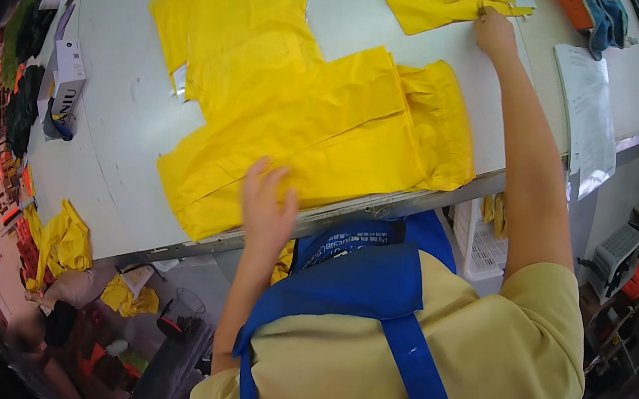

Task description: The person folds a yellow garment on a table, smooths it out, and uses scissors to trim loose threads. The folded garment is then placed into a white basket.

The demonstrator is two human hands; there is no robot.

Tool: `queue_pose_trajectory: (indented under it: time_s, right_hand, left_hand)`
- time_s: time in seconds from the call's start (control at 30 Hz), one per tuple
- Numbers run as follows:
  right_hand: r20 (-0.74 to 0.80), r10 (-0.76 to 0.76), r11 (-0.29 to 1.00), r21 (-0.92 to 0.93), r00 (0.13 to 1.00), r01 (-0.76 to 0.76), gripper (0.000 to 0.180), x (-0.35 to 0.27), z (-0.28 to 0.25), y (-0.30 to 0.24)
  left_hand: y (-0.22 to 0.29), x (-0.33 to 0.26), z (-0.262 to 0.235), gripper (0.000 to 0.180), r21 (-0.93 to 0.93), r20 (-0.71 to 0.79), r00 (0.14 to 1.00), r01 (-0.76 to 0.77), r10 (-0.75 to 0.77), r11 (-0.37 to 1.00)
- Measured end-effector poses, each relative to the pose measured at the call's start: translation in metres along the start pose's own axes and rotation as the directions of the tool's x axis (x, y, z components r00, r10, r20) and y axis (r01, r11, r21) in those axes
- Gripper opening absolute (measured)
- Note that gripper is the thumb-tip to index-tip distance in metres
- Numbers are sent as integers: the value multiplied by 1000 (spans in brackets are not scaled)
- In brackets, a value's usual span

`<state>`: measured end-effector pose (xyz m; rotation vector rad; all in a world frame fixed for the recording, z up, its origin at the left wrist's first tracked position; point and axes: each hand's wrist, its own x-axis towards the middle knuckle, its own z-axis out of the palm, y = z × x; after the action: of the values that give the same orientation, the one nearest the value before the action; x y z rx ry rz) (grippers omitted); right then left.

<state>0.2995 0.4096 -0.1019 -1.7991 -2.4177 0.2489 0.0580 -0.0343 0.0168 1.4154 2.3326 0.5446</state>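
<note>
Left hand (267,207) spread over yellow garment (345,123); best keep flat, smooth creases. Right hand (495,34) at yellow pieces (423,6), grip unclear; avoid dragging.

A single fisheye view, the left of a pair worn side by side on the person's head, looks steeply down over the bench (109,122) from its near edge, facing the far side. It sits close: the wearer's shirt (331,368) fills much of the near part, and both arms run into view out to the left hand (267,205) and right hand (495,34). Straight edges bow toward the dark rim.
</note>
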Motion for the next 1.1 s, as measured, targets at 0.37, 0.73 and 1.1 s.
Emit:
queue_pose_trajectory:
  time_s: [0.37,0.73,1.1]
  right_hand:
    - [543,-181,546,749,820,-375,39,-164,-90,-51]
    - [594,-565,686,724,573,-72,36,-170,-138,-69]
    - [483,-738,645,711,472,280,30,-156,-157,-91]
  left_hand:
    - [95,106,65,32,-54,435,888,-138,147,989]
    - [105,87,45,24,-522,372,920,96,125,848]
    - [108,76,43,20,-414,70,940,-278,335,867]
